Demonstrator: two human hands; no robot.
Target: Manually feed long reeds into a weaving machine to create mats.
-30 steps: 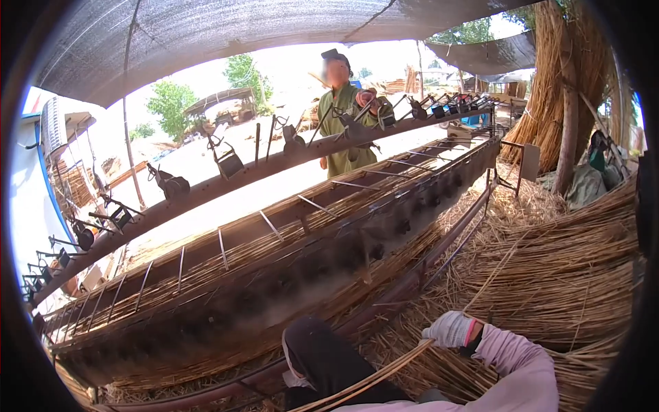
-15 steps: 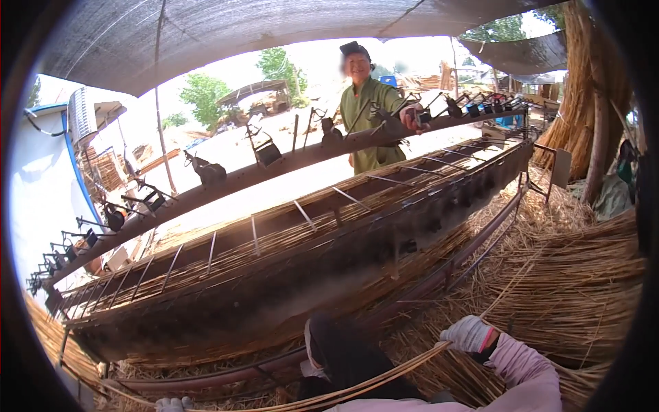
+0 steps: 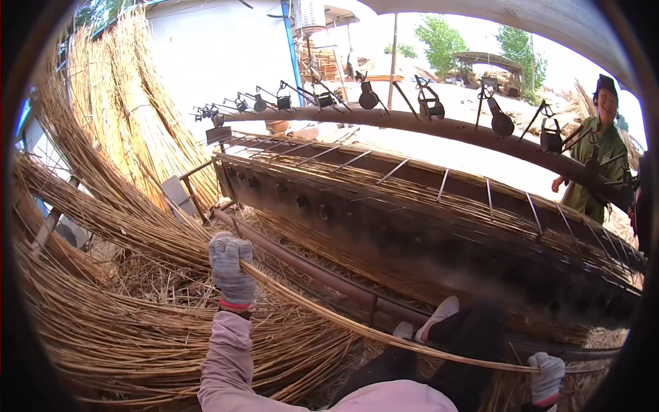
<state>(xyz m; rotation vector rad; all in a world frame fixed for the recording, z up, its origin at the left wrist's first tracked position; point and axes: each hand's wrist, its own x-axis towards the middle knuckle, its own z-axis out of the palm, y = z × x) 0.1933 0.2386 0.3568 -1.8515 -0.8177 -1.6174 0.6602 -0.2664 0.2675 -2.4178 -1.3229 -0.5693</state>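
Turned view left, bringing left hand (image 3: 232, 270) fully in. Held reeds (image 3: 331, 314) across legs (image 3: 470, 336) beside trough (image 3: 384, 237), clasped in left and right hand (image 3: 547, 375) alike. Probably needed gentle tension, no kinks.

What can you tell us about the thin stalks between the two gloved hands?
The stalks look like slim, tan, dry plant stems, laid together in one gently bowed strand. Gripped by the left hand and, lower, the right hand, they slant down rightward, passing over the dark trousers in view. Their number is unclear.
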